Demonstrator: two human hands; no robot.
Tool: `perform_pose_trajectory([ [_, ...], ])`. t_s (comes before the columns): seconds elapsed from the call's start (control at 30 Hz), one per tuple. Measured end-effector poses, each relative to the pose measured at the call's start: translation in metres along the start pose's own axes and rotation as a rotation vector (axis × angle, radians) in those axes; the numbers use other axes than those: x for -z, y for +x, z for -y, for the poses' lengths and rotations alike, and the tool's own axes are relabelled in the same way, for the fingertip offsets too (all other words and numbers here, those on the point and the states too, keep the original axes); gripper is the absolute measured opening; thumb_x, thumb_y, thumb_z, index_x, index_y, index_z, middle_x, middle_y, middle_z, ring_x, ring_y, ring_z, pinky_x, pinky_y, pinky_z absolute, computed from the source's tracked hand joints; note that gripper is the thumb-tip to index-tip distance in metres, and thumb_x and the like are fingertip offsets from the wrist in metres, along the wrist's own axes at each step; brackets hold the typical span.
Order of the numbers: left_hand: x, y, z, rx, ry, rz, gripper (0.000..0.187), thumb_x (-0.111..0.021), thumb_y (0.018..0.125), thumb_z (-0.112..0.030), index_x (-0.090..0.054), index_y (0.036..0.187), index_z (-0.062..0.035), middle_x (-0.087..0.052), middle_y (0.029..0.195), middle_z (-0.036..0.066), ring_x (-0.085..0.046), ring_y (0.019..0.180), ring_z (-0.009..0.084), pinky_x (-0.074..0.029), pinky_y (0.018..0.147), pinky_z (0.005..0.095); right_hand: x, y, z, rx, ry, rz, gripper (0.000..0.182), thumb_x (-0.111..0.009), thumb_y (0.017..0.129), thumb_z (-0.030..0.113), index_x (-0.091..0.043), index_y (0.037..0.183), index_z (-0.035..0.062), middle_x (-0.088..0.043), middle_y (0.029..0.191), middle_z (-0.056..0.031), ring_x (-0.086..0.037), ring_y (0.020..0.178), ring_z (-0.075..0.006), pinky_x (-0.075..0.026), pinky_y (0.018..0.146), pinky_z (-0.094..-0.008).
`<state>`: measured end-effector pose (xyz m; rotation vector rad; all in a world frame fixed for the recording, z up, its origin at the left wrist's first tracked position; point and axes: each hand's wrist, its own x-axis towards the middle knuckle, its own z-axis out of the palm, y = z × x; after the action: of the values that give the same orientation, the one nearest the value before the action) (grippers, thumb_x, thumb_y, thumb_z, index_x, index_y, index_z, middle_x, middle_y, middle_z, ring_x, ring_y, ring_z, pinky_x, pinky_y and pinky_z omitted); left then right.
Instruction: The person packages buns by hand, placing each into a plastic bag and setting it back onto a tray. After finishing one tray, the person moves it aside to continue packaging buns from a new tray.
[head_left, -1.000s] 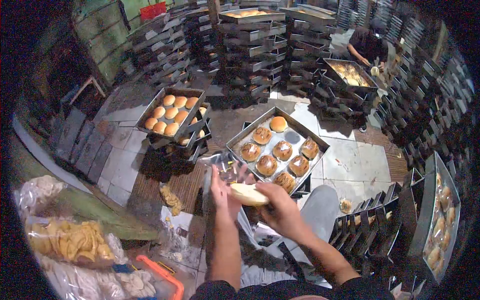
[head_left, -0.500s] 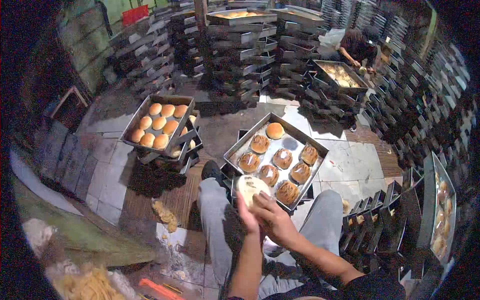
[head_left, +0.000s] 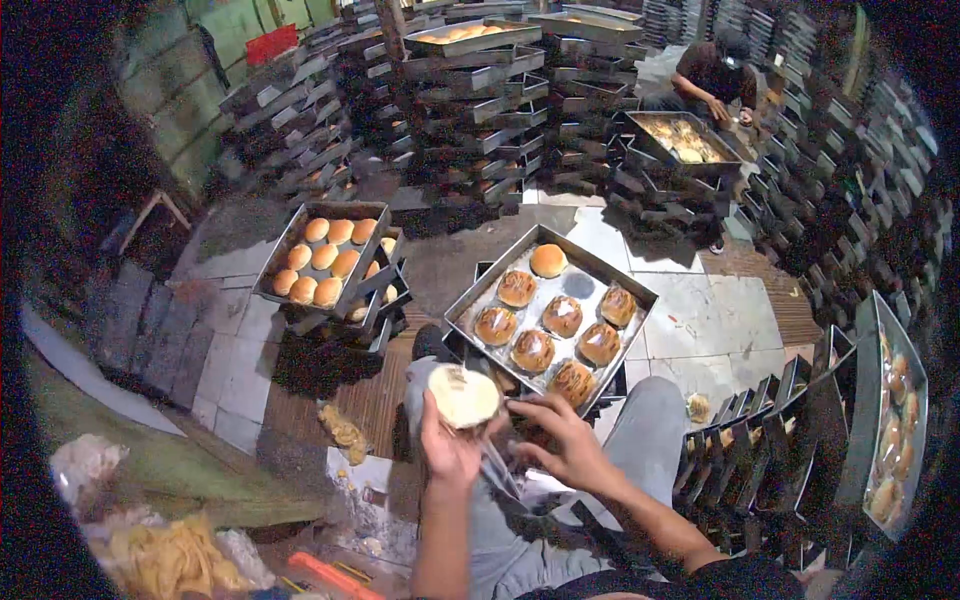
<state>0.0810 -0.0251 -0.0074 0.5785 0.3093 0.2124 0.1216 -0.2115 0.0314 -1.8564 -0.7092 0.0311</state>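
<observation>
My left hand holds a pale round bun upright, its flat light face towards me. Just right of it is my right hand, fingers apart, with nothing in it. Beyond both hands a square metal tray rests on other trays; it holds several brown glazed buns with dark streaks and one plain golden bun at the far corner. Something pale and plastic-like lies below my right hand, partly hidden.
Plain buns fill a tray on a stack at the left. Tall stacks of trays stand behind and at the right. A co-worker sits behind another tray. An orange tool lies at the lower left.
My left hand has moved left with the bun, and my right hand has come away from it, fingers now spread. The co-worker sits more upright. The view has shifted slightly.
</observation>
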Motion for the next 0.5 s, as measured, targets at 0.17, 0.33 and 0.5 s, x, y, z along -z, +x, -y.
perform_pose_trajectory([
  [0.17,0.023,-0.078,-0.010,0.150,0.427,-0.228,0.059,-0.039,0.106,-0.054,-0.053,0.140,-0.0085,-0.061,0.136,0.013,-0.058,0.126,0.0294,-0.049,0.101,0.0440,-0.036,-0.014,-0.037,0.090,0.290,0.108,0.014,-0.076,0.086,0.007,-0.075,0.099,0.0008,-0.069,0.095,-0.0115,-0.069,0.089,-0.0236,-0.055,0.080,-0.0335],
  [0.33,0.016,-0.073,-0.021,-0.770,1.537,-0.189,0.018,-0.068,0.092,-0.007,-0.067,0.110,-0.0063,-0.066,0.117,0.018,-0.063,0.108,0.0355,-0.050,0.091,0.0416,-0.049,0.007,-0.039,0.185,0.240,0.025,0.014,-0.076,0.086,0.011,-0.074,0.096,0.0015,-0.067,0.082,-0.0113,-0.068,0.073,-0.0239,-0.052,0.066,-0.0355],
  [0.5,0.041,-0.073,-0.017,-0.584,0.983,-0.198,0.001,-0.066,0.095,-0.001,-0.066,0.096,-0.0012,-0.063,0.096,0.005,-0.061,0.073,0.0127,-0.053,0.069,0.0293,-0.012,-0.008,0.001,0.383,0.027,-0.086,0.012,-0.075,0.086,0.010,-0.073,0.097,0.0055,-0.066,0.091,-0.0107,-0.068,0.076,-0.0307,-0.055,0.069,-0.0381],
])
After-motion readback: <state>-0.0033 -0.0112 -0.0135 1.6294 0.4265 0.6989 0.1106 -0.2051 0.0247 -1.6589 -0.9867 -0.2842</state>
